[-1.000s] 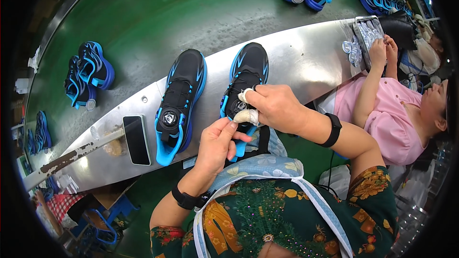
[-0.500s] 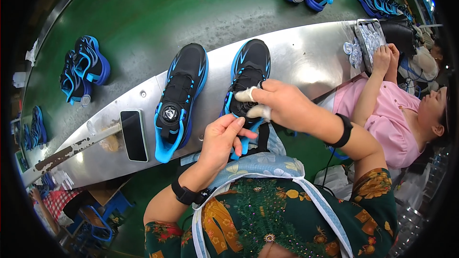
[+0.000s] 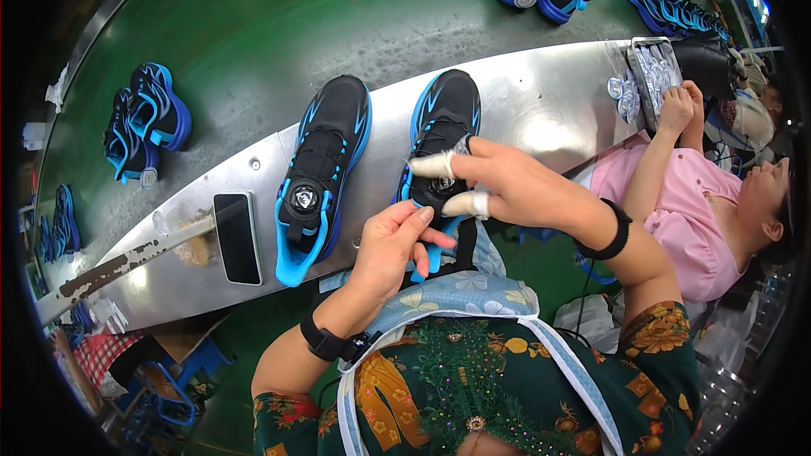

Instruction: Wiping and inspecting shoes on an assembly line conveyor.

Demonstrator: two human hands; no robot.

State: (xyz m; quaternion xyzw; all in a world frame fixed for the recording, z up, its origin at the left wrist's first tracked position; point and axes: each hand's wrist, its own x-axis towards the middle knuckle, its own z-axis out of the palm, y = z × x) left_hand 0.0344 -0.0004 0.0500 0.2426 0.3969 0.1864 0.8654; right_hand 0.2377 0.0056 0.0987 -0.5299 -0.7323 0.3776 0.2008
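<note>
Two black sneakers with blue trim stand on the metal ledge in front of me, toes pointing away. On the right sneaker (image 3: 448,110), my left hand (image 3: 390,247) pinches the edge near the heel opening with thumb and index finger. My right hand (image 3: 511,181) wears pale finger covers on its thumb and index finger. Those two fingers lie on either side of the round lacing dial (image 3: 443,185), touching the upper. The left sneaker (image 3: 325,148) stands untouched, its own dial (image 3: 304,197) fully visible. My hands partly hide the right sneaker's heel.
A black-screened phone (image 3: 238,238) lies left of the sneakers, near a worn metal bar (image 3: 127,266). Matching pairs (image 3: 150,122) stand on the green belt (image 3: 279,0). At right, a co-worker in pink (image 3: 676,194) reaches into a tray of small clear-wrapped pieces (image 3: 655,67).
My right thumb and index finger have moved slightly apart, so more of the dial shows between them. My left hand keeps its pinch. The shoe pairs on the belt have shifted slightly left.
</note>
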